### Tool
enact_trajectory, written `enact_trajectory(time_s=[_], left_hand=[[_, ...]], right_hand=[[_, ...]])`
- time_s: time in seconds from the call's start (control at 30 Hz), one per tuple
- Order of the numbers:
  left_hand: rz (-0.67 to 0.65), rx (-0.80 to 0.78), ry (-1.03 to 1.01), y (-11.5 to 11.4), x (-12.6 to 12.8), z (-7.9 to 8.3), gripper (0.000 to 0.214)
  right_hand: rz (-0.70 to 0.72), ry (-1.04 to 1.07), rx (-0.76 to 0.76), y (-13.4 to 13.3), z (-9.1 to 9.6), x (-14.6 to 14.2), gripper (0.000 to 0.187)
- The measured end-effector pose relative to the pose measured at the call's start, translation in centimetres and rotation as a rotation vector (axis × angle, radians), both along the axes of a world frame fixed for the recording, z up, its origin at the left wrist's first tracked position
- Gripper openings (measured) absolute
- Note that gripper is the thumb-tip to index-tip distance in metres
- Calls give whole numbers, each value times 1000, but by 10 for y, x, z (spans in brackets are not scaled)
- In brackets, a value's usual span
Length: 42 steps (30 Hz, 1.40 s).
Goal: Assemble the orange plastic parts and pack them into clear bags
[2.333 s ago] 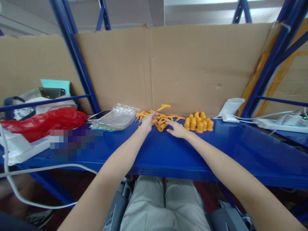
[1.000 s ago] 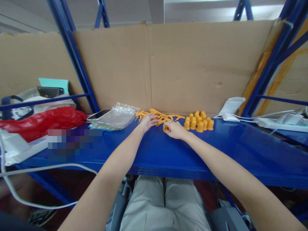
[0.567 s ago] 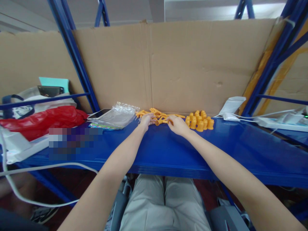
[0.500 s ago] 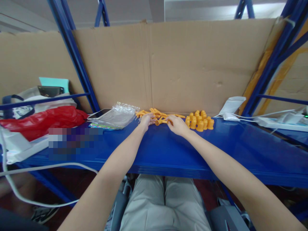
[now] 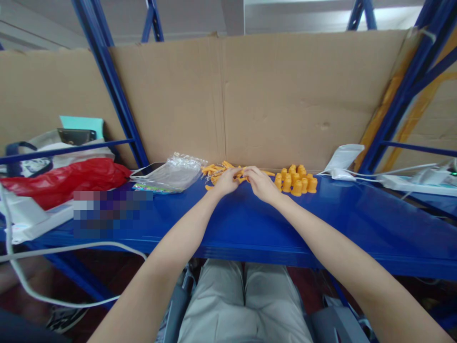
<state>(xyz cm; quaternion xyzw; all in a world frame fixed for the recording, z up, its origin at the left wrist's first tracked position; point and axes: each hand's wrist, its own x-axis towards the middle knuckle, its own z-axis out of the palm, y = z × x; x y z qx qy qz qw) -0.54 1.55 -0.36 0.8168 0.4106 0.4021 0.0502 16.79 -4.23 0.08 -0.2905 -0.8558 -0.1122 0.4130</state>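
Close together at the back of the blue table, my left hand (image 5: 228, 181) and my right hand (image 5: 260, 183) are both closed on a small orange plastic piece (image 5: 242, 180). My fingers hide most of its shape. Behind and left of my left hand lies a loose heap of thin orange plastic parts (image 5: 214, 168), with bits of silvery chain among them. Several hollow orange cup-shaped pieces (image 5: 296, 185) stand grouped just right of my right hand.
Left of the heap are clear plastic bags (image 5: 174, 174) and a red bag (image 5: 71, 178). A cardboard sheet (image 5: 271, 100) walls off the back. At the right, a white device (image 5: 344, 159) trails cables towards a power strip (image 5: 421, 185).
My left hand has moved right, close to my right hand. The orange piece that showed between my hands is now mostly covered by fingers. The standing orange pieces have stayed put.
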Motion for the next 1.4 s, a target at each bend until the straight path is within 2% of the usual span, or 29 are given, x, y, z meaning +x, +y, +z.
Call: enact_trajectory(time_s=[0.1,0.3,0.5,0.7,0.83,1.13,1.4], left_hand=[[-49,49,102,0,-1,-2,47],[66,9,142,0,-7,2,31],[127,-47,180,-8,-5,8,30],[226,-140,224,-16,-5,11,29],[259,-200,250,-16,-5,7,27],[221,-73,135,-11,-1,2,30],[220,5,88,-8,-1,-2,29]], right_hand=[[31,-21,-7,3,-1,3,29],[56,-53,-45,8,2,11,30],[37,-41,-81,12,4,21,31],[-113,-64,-246,23,-6,28,38],[-227,-64,-380,27,-10,30,34],[-278,136,-576,30,-9,33,31],[-230,162,-476,35,-16,33,15]])
